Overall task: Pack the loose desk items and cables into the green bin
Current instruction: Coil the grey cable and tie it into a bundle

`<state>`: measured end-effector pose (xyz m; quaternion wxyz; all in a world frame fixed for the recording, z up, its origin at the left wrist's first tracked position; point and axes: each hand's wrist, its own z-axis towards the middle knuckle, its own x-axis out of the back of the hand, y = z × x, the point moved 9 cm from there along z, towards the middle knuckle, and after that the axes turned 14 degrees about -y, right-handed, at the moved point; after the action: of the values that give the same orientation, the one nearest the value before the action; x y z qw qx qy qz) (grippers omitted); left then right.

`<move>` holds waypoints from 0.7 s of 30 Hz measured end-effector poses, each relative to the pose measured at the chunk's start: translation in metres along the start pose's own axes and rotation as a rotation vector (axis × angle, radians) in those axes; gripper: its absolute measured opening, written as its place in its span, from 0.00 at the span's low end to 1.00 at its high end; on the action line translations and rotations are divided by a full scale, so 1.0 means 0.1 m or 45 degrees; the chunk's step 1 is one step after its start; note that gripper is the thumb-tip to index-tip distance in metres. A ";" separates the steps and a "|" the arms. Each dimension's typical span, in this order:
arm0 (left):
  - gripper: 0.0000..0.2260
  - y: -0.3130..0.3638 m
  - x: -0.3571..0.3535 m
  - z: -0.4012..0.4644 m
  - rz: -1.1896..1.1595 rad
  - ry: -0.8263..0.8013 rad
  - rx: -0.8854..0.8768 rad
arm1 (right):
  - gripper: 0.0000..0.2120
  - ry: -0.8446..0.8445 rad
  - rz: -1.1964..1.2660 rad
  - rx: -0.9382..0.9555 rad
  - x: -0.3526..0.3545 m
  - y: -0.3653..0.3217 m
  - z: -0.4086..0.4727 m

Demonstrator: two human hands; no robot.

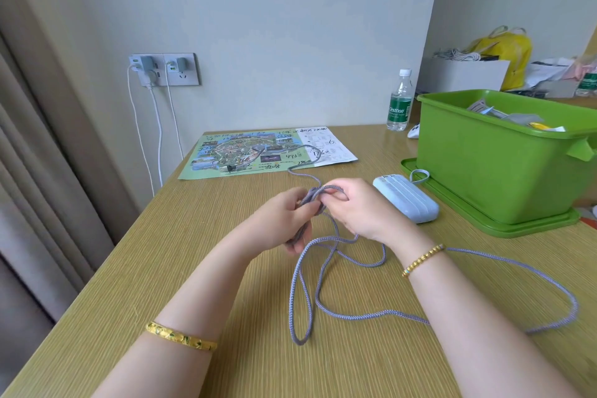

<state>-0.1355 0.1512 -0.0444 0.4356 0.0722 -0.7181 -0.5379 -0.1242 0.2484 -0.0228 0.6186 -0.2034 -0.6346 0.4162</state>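
A long grey-purple braided cable (326,297) lies in loose loops across the wooden desk (193,268). My left hand (284,220) grips a folded bundle of it. My right hand (358,207) pinches a strand of the same cable at the top of the bundle. The cable's far end, with its plug, runs over a printed map sheet (226,155). The green bin (504,168) stands on its green lid at the right and holds several papers. A pale blue power bank (410,200) with a loop strap lies just left of the bin.
A water bottle (400,100) stands behind the bin's left corner, a small white object beside it. Chargers with white cords hang from a wall socket (161,69). Bags and boxes fill the far right. A curtain runs along the left desk edge.
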 end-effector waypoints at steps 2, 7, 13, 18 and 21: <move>0.12 0.03 0.07 0.01 0.069 0.119 -0.027 | 0.08 0.105 0.053 -0.019 0.11 0.05 0.00; 0.17 -0.03 0.26 -0.02 -0.195 0.271 -0.069 | 0.05 -0.035 0.308 -0.081 0.14 0.16 -0.03; 0.17 -0.37 0.53 -0.10 -1.124 0.541 -0.057 | 0.09 -0.085 0.525 -0.100 0.11 0.21 -0.07; 0.17 -0.51 0.57 -0.19 -1.605 0.784 -0.181 | 0.15 -0.201 0.509 -0.139 -0.12 0.18 -0.02; 0.16 -0.54 0.61 -0.20 -1.668 0.821 -0.206 | 0.17 -0.073 0.698 -0.003 -0.10 0.12 0.02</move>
<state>-0.1779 0.0798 -0.0550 0.2184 0.6089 -0.3219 -0.6913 -0.1276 0.2465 -0.0379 0.4644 -0.3564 -0.5738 0.5728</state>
